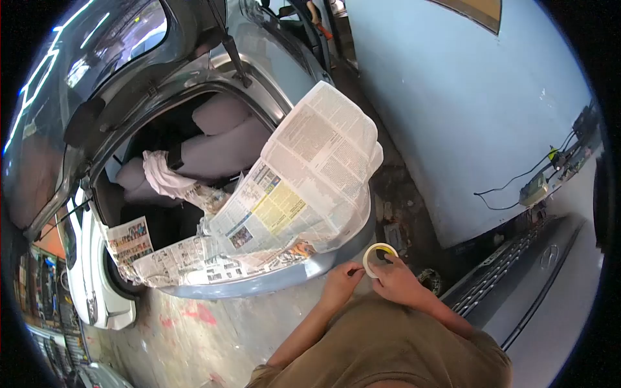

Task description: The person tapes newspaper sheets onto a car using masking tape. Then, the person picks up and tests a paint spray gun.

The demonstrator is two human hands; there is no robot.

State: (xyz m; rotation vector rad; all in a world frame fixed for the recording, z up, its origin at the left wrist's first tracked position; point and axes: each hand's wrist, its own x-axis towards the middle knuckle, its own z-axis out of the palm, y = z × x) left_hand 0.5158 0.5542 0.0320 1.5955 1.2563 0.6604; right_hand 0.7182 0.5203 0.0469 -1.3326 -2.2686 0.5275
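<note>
My right hand is wrapped round a roll of pale masking tape, with fingers at its ring and core. Just left of the roll, my left hand is closed in a pinch; whatever its fingertips hold is too small to make out. Both hands are in front of my body, off the right end of the car's rear bumper. Newspaper sheets cover the rear corner and the bumper top, and a smaller sheet hangs at the left of the boot opening.
The raised tailgate is at the upper left, above the grey seats and a crumpled white cloth. A light blue panel stands at the right, with a grey car part below it. A white car is at the left.
</note>
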